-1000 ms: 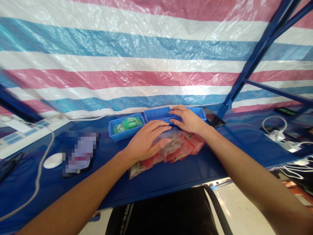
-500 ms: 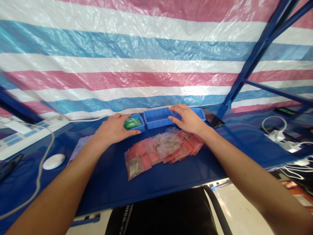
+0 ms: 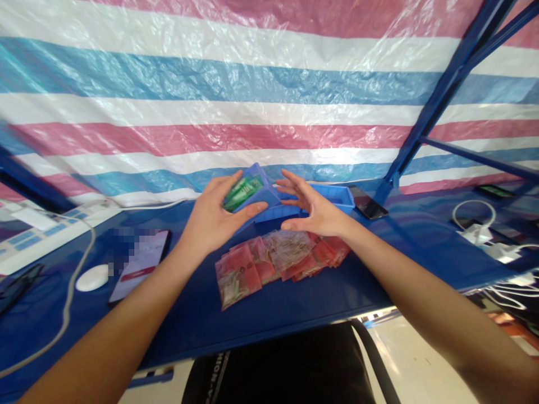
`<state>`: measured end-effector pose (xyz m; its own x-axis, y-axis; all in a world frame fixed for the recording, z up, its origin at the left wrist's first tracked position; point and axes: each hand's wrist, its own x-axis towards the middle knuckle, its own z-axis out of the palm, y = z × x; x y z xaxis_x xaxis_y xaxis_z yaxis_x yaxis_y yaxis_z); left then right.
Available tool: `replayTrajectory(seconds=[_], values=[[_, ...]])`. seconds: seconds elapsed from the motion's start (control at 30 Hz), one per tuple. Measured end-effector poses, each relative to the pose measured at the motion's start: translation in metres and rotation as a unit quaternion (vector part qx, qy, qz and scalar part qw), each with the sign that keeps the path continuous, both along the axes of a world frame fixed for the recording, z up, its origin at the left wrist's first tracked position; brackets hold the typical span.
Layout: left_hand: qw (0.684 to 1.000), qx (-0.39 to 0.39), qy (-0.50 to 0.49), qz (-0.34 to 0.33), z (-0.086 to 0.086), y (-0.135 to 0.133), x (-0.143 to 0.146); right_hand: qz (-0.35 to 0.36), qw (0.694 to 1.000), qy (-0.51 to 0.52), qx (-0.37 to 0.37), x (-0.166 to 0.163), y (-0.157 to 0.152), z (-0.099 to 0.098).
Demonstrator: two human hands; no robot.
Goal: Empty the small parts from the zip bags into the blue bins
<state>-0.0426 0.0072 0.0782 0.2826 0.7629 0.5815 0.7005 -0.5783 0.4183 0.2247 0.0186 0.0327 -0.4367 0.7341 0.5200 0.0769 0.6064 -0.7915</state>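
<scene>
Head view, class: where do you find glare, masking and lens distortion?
In the head view, glare whitens the striped tarp behind the blue tray; a pixelated patch masks part of the phone on the table; the wide lens bows the tarp's stripes and stretches both forearms; the left hand and right hand look sharp.

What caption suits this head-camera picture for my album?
Left hand holds a tilted blue bin of green packets; right hand open near red packets.
</scene>
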Motion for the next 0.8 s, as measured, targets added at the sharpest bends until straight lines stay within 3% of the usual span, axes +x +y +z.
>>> replayTrajectory(seconds=[0.1,0.2,0.4,0.63,0.8], values=[[0.995,-0.042,-0.042,-0.078,-0.014,-0.011,0.027,0.034,0.995,0.065,-0.073,-0.003,-0.001,0.003],[0.989,-0.061,-0.065,-0.118,-0.028,-0.020,0.046,0.005,0.987,0.103,-0.120,0.004,-0.001,0.008],[0.969,-0.103,-0.010,-0.226,-0.042,-0.030,0.049,-0.042,0.960,0.202,-0.188,0.017,0.000,0.016],[0.961,-0.114,0.016,-0.250,-0.053,-0.028,0.045,-0.049,0.971,0.161,-0.169,0.023,-0.006,0.025],[0.968,-0.111,0.004,-0.225,-0.057,-0.029,0.043,-0.036,0.986,0.092,-0.135,0.029,-0.008,0.030]])
